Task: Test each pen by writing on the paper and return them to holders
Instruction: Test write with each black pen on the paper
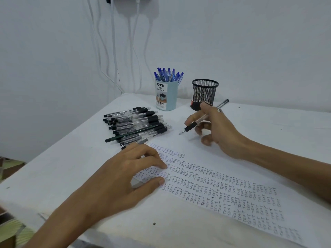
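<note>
Paper (pixel 223 178) near centre, dense with rows of "TEST": many pens done. Blue holder (pixel 166 94) far centre full of blue pens; mesh holder (pixel 204 93) to its right looks empty. Black pen pile (pixel 136 125) far left awaits, likely untested. Right hand (pixel 215 129) grips black pen (pixel 202 119), tip above paper. Left hand (pixel 129 174) flat, fingers pressing paper.

A: Left hand (pixel 136 169)?
B: Palm down, fingers spread and nearly straight, fingertips pressing the white written-over paper sheet (pixel 232 185). Bare forearm enters from lower left.
A: Right hand (pixel 216 129)?
B: Thumb and fingers pinch a clear-barrelled, black-gripped pen (pixel 190 127), tip slanting down-left. Forearm enters from the right.
</note>
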Demonstrator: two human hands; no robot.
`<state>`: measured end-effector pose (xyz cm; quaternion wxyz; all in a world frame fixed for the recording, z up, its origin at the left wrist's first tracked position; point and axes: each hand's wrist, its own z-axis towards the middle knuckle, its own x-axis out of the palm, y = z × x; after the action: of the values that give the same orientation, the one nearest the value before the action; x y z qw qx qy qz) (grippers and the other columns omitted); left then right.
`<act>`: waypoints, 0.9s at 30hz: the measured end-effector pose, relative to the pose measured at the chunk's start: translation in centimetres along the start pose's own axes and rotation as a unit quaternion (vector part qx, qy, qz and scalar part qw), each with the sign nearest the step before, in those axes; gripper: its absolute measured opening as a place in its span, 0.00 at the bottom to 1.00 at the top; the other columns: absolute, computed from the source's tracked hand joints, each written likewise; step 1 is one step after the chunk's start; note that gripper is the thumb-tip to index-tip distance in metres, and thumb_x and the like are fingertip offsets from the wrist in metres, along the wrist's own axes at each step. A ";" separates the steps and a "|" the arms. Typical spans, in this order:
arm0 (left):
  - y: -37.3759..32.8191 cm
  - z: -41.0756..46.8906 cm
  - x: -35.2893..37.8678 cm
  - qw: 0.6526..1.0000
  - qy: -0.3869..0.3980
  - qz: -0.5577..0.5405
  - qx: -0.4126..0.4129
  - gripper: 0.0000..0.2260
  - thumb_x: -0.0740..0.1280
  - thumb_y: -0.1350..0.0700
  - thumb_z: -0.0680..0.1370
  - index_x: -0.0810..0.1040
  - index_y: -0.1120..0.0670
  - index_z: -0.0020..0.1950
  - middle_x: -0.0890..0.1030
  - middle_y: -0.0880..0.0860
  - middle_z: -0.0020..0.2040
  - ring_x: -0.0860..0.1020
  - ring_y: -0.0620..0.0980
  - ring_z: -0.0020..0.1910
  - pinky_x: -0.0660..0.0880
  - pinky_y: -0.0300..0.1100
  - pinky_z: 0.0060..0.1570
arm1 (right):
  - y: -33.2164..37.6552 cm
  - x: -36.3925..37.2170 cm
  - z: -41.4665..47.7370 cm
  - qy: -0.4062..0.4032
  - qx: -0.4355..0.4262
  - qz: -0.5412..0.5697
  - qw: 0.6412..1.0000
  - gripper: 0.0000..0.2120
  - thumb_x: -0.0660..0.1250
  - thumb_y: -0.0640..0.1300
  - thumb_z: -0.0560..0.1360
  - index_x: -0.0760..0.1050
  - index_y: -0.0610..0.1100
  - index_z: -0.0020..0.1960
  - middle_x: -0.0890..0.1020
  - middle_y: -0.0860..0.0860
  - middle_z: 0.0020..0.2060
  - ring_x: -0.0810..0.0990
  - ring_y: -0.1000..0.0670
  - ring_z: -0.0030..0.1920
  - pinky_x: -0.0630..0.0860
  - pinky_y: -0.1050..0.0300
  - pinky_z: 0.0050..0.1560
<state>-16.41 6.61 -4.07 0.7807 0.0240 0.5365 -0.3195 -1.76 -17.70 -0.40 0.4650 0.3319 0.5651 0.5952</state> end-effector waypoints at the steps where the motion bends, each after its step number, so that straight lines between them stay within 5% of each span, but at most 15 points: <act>1: 0.0 0.0 0.0 1.000 -0.001 -0.001 0.000 0.14 0.63 0.36 0.81 0.81 0.38 0.61 0.76 0.34 0.61 0.76 0.39 0.62 0.73 0.37 0.58 | -0.2 0.0 -0.2 0.006 0.017 -0.013 1.000 0.30 0.53 0.60 0.84 0.86 0.44 0.42 0.78 0.41 0.35 0.75 0.47 0.32 0.63 0.62 0.25; 3: 0.0 0.0 0.0 1.000 0.000 -0.002 -0.002 0.14 0.63 0.36 0.81 0.81 0.38 0.61 0.75 0.34 0.61 0.76 0.39 0.63 0.73 0.37 0.58 | -0.3 -0.2 -0.5 0.034 0.037 -0.007 0.999 0.31 0.53 0.62 0.83 0.85 0.39 0.50 0.81 0.44 0.33 0.77 0.47 0.28 0.64 0.63 0.23; 6: 0.1 0.1 0.0 1.000 0.003 -0.002 -0.001 0.14 0.63 0.35 0.81 0.81 0.38 0.62 0.75 0.34 0.61 0.76 0.40 0.63 0.73 0.37 0.58 | -0.1 0.3 -1.3 0.077 0.051 0.006 0.996 0.23 0.60 0.54 0.83 0.82 0.34 0.54 0.86 0.38 0.43 0.85 0.43 0.37 0.74 0.61 0.27; 9: 0.1 0.0 0.0 1.000 0.003 -0.002 -0.003 0.14 0.63 0.35 0.81 0.81 0.38 0.62 0.76 0.35 0.61 0.76 0.40 0.63 0.74 0.38 0.58 | -0.1 0.7 -1.8 0.092 0.035 -0.062 0.993 0.12 0.69 0.44 0.80 0.80 0.33 0.50 0.86 0.38 0.41 0.81 0.45 0.34 0.70 0.60 0.25; 13: 0.1 0.0 -0.1 1.000 0.005 -0.001 -0.003 0.14 0.63 0.36 0.81 0.80 0.38 0.62 0.75 0.35 0.61 0.76 0.40 0.62 0.74 0.39 0.57 | 0.0 0.9 -2.5 0.097 0.036 -0.066 0.992 0.08 0.65 0.39 0.81 0.74 0.36 0.45 0.84 0.36 0.37 0.79 0.45 0.28 0.62 0.58 0.22; 27: -0.1 0.1 -0.1 1.000 0.000 -0.004 -0.002 0.14 0.63 0.36 0.81 0.81 0.38 0.62 0.75 0.35 0.60 0.76 0.40 0.62 0.76 0.41 0.56 | -0.2 0.9 -3.5 0.119 -0.060 -0.146 0.980 0.09 0.70 0.32 0.73 0.78 0.42 0.36 0.79 0.44 0.27 0.75 0.52 0.28 0.72 0.59 0.33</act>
<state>-16.44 6.55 -3.92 0.7794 0.0198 0.5372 -0.3218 -5.30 -18.15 -1.18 0.4955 0.1442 0.6219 0.5890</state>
